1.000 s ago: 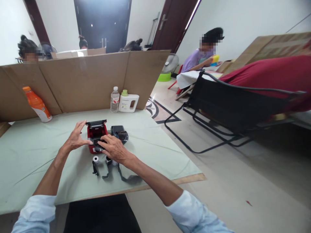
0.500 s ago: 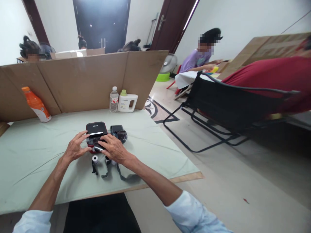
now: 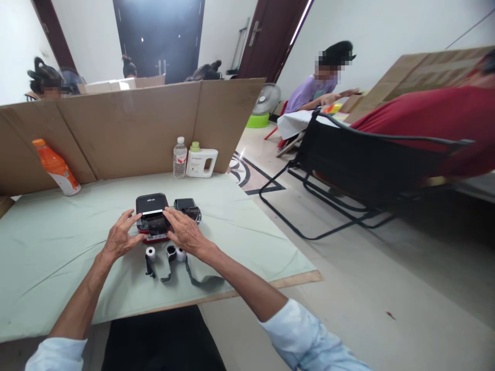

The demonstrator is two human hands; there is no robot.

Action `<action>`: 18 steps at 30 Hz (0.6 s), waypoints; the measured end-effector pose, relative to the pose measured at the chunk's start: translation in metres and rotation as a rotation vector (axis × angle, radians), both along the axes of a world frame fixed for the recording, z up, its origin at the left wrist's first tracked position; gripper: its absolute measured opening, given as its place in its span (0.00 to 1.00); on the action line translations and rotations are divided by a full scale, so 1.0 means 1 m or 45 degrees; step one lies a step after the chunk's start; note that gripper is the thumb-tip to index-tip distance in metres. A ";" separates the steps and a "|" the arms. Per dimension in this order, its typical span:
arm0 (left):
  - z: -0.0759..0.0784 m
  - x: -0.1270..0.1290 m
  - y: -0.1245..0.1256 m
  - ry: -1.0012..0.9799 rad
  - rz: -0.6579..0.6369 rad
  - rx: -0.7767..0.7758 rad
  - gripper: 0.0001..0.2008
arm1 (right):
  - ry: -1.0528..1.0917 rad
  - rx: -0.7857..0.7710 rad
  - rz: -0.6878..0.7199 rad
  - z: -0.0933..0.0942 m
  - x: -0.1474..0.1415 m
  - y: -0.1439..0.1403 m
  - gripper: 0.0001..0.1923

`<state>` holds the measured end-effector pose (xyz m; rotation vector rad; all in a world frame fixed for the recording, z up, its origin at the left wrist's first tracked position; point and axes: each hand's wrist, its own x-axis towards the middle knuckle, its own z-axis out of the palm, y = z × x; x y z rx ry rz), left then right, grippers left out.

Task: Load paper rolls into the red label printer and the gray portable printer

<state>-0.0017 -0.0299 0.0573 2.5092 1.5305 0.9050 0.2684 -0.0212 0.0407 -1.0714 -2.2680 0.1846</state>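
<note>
A small black and red printer (image 3: 151, 198) lies on the cloth-covered table, its lid raised and a dark shiny strip over its front. My left hand (image 3: 120, 236) grips its left side, thumb at the front corner and fingers further back. From the right, my right hand (image 3: 186, 233) holds the opposite side with its fingertips at the lid's edge. Just right of the printer is a second dark device (image 3: 184, 203) with a glossy dark piece on it. Small white rolls (image 3: 150, 253) with dark strips trailing from them sit in front of the printer.
An orange bottle (image 3: 56, 167), a clear water bottle (image 3: 180, 158) and a white handled jug (image 3: 201, 162) stand before a cardboard screen (image 3: 135, 129). Right of the table is a black folding chair (image 3: 371, 149) with a person in red. Another person in purple (image 3: 309, 95) sits beyond.
My right hand has moved off the dark strip to the printer's right side, uncovering the strip and the rolls in front. My left hand stays at the left side.
</note>
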 end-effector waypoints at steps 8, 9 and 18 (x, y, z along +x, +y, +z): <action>0.007 0.004 -0.003 0.057 0.041 -0.035 0.30 | 0.034 -0.020 0.031 -0.001 0.002 0.004 0.37; 0.009 0.005 -0.003 0.069 0.045 -0.042 0.29 | 0.035 -0.024 0.033 -0.001 0.003 0.004 0.37; 0.009 0.009 -0.007 0.101 0.112 -0.077 0.29 | 0.102 -0.061 0.070 -0.004 0.004 0.004 0.36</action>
